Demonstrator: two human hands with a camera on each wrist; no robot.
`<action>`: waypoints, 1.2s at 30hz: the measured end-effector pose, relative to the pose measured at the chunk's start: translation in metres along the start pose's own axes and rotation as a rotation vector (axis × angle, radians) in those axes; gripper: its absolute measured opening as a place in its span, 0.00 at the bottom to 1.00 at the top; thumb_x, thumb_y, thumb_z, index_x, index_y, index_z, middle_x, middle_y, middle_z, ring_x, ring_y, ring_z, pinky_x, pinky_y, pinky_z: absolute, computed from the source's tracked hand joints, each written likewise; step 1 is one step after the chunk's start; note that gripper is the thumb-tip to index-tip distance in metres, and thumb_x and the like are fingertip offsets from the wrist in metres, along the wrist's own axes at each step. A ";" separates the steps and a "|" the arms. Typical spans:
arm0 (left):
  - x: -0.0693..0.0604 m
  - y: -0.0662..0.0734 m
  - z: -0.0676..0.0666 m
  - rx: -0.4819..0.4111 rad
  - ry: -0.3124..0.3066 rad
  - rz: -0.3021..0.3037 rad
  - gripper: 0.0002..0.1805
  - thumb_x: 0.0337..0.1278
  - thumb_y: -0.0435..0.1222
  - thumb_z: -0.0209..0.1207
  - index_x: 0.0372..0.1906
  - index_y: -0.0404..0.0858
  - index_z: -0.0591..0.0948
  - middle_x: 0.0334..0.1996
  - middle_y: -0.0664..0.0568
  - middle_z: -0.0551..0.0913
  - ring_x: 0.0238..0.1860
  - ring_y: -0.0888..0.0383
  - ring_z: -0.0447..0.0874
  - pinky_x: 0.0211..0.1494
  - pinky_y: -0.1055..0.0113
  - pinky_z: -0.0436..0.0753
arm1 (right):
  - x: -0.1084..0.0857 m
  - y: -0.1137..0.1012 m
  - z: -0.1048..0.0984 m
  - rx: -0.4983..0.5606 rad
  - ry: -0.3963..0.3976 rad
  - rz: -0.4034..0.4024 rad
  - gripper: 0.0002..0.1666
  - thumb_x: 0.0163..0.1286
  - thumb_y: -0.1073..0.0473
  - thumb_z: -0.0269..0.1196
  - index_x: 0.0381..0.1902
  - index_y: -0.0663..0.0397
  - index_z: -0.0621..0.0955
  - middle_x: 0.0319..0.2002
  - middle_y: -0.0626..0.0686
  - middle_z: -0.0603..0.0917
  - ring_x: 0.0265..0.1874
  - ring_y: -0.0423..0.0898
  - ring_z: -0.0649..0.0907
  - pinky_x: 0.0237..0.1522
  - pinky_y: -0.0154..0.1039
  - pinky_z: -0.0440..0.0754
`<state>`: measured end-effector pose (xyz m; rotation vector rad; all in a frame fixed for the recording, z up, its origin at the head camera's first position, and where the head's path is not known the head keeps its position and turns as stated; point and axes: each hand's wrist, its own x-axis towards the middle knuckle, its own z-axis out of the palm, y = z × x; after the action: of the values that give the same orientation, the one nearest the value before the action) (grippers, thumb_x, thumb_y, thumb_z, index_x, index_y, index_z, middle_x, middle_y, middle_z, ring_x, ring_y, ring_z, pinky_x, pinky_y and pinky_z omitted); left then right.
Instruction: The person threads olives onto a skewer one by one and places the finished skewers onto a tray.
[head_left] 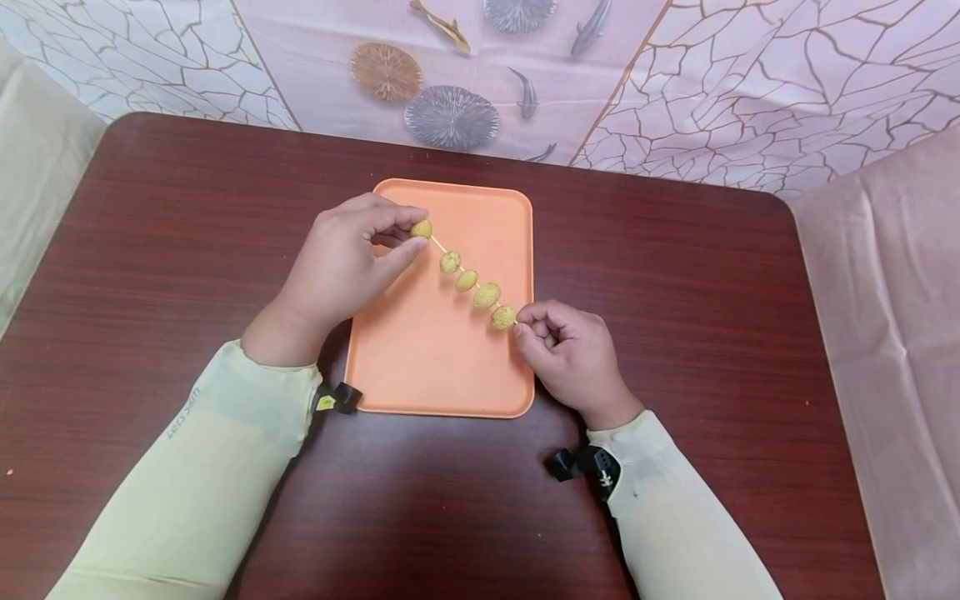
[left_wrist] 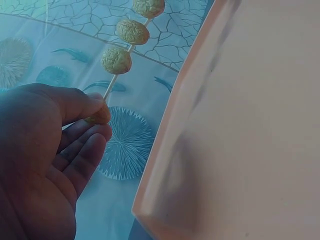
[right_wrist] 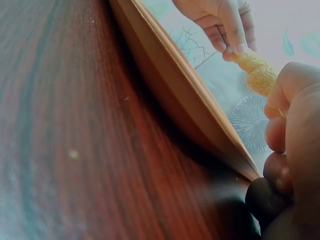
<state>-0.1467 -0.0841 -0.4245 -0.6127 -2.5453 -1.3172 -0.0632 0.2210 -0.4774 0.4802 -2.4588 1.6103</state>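
A thin wooden skewer [head_left: 438, 244] slants above the tray, threaded with several small, wrinkled, yellow-green oval pieces [head_left: 487, 295] that look like fruit. At its far left end my left hand [head_left: 348, 250] pinches one such piece [head_left: 422, 228] between thumb and fingers. A stretch of bare stick separates that piece from the others. My right hand [head_left: 570, 350] pinches the skewer's near right end, just past the last piece [head_left: 503, 317]. In the left wrist view the thumb partly covers the end piece [left_wrist: 101, 115]. The right fingers hide most of the stick's end in the right wrist view.
Beneath the skewer an orange rectangular tray [head_left: 435, 367] lies on the dark red-brown wooden table [head_left: 675, 292]. Patterned cloth [head_left: 465, 50] hangs behind the table's far edge. Black wrist cameras [head_left: 348, 397] are strapped at both cuffs.
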 end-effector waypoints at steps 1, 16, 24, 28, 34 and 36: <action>0.000 0.000 0.000 0.000 -0.004 0.000 0.14 0.69 0.31 0.76 0.56 0.38 0.95 0.44 0.49 0.93 0.42 0.55 0.91 0.52 0.61 0.91 | 0.000 0.000 0.000 0.002 0.000 -0.001 0.02 0.71 0.66 0.72 0.38 0.61 0.90 0.22 0.47 0.82 0.19 0.34 0.74 0.22 0.24 0.70; 0.001 0.005 0.005 0.038 -0.045 0.006 0.14 0.68 0.31 0.77 0.57 0.38 0.95 0.42 0.49 0.93 0.42 0.55 0.90 0.52 0.61 0.91 | 0.000 0.001 0.001 0.007 0.016 0.002 0.03 0.71 0.70 0.72 0.37 0.58 0.90 0.22 0.47 0.81 0.19 0.34 0.74 0.22 0.24 0.71; -0.001 0.005 0.007 0.019 -0.049 0.038 0.15 0.67 0.32 0.78 0.56 0.37 0.95 0.41 0.48 0.93 0.41 0.55 0.91 0.50 0.61 0.91 | 0.000 0.001 0.000 0.007 0.006 0.000 0.02 0.72 0.67 0.71 0.38 0.63 0.91 0.22 0.48 0.82 0.19 0.34 0.74 0.22 0.24 0.71; -0.002 0.005 0.008 0.016 -0.044 0.056 0.14 0.66 0.32 0.78 0.55 0.37 0.95 0.40 0.49 0.92 0.41 0.55 0.90 0.49 0.62 0.90 | 0.000 0.000 0.000 0.005 0.005 0.003 0.03 0.72 0.67 0.72 0.38 0.62 0.90 0.22 0.48 0.82 0.19 0.35 0.74 0.22 0.24 0.71; -0.003 0.004 0.009 0.024 -0.047 0.072 0.14 0.66 0.32 0.78 0.55 0.37 0.95 0.39 0.49 0.93 0.41 0.55 0.90 0.48 0.62 0.90 | 0.000 0.001 0.000 0.004 0.004 0.004 0.02 0.71 0.67 0.72 0.39 0.62 0.90 0.22 0.48 0.83 0.19 0.34 0.75 0.22 0.24 0.72; -0.003 0.004 0.009 0.026 -0.049 0.069 0.14 0.67 0.33 0.78 0.55 0.38 0.95 0.39 0.50 0.93 0.41 0.56 0.90 0.48 0.62 0.90 | 0.000 0.001 0.001 0.003 0.004 0.001 0.03 0.71 0.67 0.72 0.39 0.62 0.90 0.22 0.48 0.82 0.19 0.34 0.75 0.22 0.24 0.71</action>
<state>-0.1421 -0.0753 -0.4276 -0.7297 -2.5505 -1.2593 -0.0635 0.2208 -0.4784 0.4765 -2.4543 1.6137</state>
